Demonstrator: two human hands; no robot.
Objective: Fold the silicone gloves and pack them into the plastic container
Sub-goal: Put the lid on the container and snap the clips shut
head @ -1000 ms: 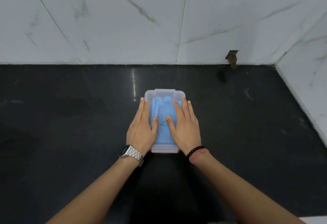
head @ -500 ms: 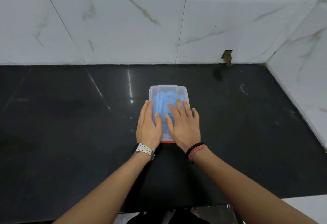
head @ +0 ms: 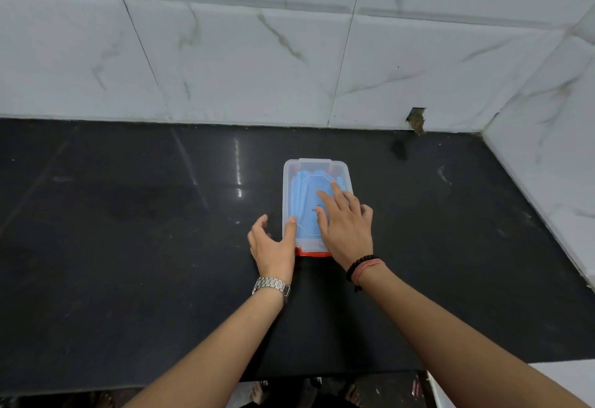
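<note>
A clear plastic container (head: 289,175) with its lid on and a red clip at the near end sits on the black countertop. Folded blue silicone gloves (head: 306,195) show through the lid. My right hand (head: 346,224) lies flat on the lid's right half, fingers spread. My left hand (head: 273,243) is beside the container's near left corner, fingers apart, with only the thumb touching the lid's left edge.
The black countertop (head: 128,246) stretches wide to both sides. White marble-patterned tiled walls (head: 257,53) rise at the back and on the right. A small hole (head: 417,117) breaks the back wall near the right corner. The counter's front edge is close to my body.
My left hand has slid off the lid to the container's left side. My right hand stays flat on the lid. The camera view has pulled back and tilted up.
</note>
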